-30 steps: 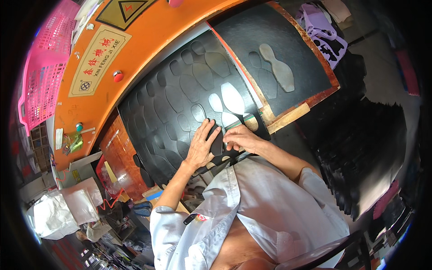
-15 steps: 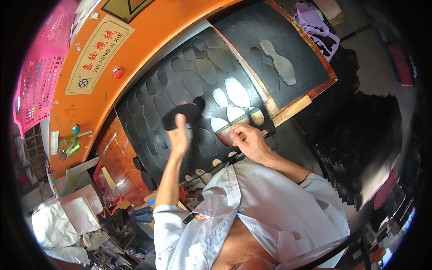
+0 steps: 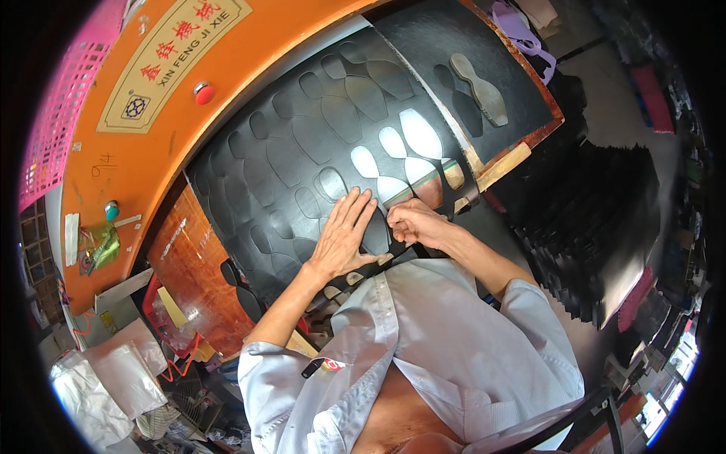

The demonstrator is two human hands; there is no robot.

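A large black sheet (image 3: 249, 163), marked all over with sole-shaped cut outlines, lies in front of me. My left hand (image 3: 344, 236) rests flat on its near part, fingers stretched out and nothing gripped. Just right of it, my right hand (image 3: 416, 223) has its fingers curled in a pinch at the sheet's near right part; what they hold, if anything, is hidden. Beyond the right hand, shiny sole outlines (image 3: 420, 133) catch the light. On the board to the right lie a sole-shaped metal piece (image 3: 484, 94) and a black sole-shaped piece (image 3: 460, 102) beside it.
An orange machine (image 3: 181, 113) with a red button (image 3: 203, 93) and a green button (image 3: 112, 210) spans the far left. A pink basket (image 3: 72, 106) stands behind it. To the right is a pile of black sheets (image 3: 582, 227). Clear plastic bags (image 3: 98, 386) sit at lower left.
My left hand held a dark sole-shaped piece above the sheet; it now lies flat on the sheet, closer to my right hand, without that piece. My right hand stays pinched nearby.
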